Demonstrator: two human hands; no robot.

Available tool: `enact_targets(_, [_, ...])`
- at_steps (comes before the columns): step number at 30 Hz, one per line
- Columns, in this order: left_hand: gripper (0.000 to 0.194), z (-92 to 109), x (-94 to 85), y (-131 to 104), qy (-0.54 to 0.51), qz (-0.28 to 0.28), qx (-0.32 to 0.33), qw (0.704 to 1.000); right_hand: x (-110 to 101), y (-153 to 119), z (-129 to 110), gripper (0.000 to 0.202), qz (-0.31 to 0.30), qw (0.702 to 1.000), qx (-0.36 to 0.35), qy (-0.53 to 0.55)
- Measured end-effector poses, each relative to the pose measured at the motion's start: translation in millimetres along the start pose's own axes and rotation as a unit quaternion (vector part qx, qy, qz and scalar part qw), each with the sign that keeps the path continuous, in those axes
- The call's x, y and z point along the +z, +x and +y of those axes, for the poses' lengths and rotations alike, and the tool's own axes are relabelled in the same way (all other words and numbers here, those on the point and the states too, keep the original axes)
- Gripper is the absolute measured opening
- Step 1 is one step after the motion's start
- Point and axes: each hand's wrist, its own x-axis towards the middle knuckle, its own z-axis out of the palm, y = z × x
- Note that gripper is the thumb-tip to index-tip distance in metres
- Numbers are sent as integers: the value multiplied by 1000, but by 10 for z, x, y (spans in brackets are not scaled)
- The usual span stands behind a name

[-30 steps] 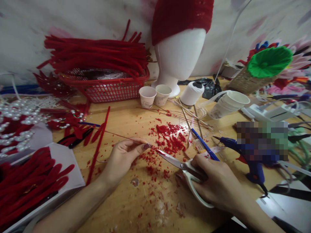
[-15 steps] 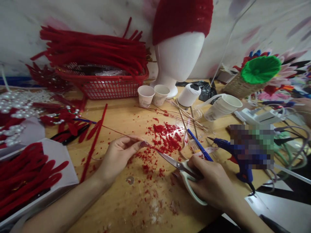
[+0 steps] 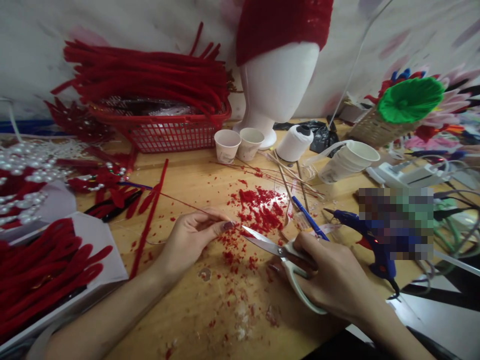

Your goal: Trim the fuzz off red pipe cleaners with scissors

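Observation:
My left hand (image 3: 197,232) is closed in a pinch, thumb against forefinger, on a thin red wire (image 3: 183,202) that runs back toward the upper left. My right hand (image 3: 330,277) grips a pair of scissors (image 3: 262,241) by pale green handles. The blades are slightly apart, and their tips point left, a short gap from my left fingertips. Red fuzz clippings (image 3: 258,207) are scattered over the wooden table (image 3: 180,320) behind and below the blades. Whatever small end sticks out of my left fingertips is too fine to make out.
Red fuzzy stems (image 3: 150,75) overflow a red basket (image 3: 176,134) at the back. Nearby stand paper cups (image 3: 227,147), a thread cone (image 3: 295,144) and a white mannequin head (image 3: 279,85). A blue glue gun (image 3: 352,222) lies right; a white box (image 3: 108,250) of red loops sits left.
The scissors' tips have drawn back a little from my left fingertips, and the blades are now more apart. The left hand still pinches the wire. The whole view has shifted slightly.

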Motion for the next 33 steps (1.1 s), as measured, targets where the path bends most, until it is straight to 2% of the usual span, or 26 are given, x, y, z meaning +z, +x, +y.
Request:
enact_targets(6, [4,15,7,-5,-4,-12,14,1000,-9,-2,-11,25,-7,1000,-2,5])
enact_targets(19, [4,24,5,-5,-3,0,-7,1000,40,-9,17,25,7,1000,-2,-13])
enact_targets(27, [5,-45,-6,1,-32,7,-21,999,20,10,-9,25,1,1000,-12,26])
enact_targets(33, [5,-66,-15,1,-44,0,-25,999,41,3,-20,27,13,1000,-9,6])
